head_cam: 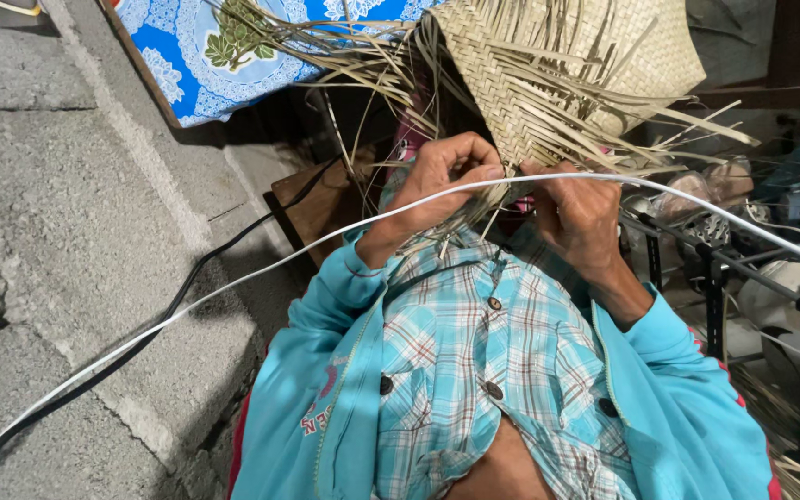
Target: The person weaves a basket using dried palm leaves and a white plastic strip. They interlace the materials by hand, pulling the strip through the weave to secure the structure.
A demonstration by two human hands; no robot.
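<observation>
woven mat edge held at chest, both hands on loose strips

left hand [442, 181] curled shut, pinching pale strips at near corner of woven palm-leaf mat [594, 65]. right hand [578, 215] closed on same edge, just beside left. mat rising far and right from hands, unwoven strips [363, 60] fanning left. hands about equally near the edge. white cable [233, 287] crossing in front; black rack [743, 268] right.

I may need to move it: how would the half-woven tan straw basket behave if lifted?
Probably light: the half-woven tan straw basket is thin plaited strips. Its woven body likely holds shape, while the loose unwoven strands would flop and snag. Both hands, left hand and right hand, grip its edge.
</observation>
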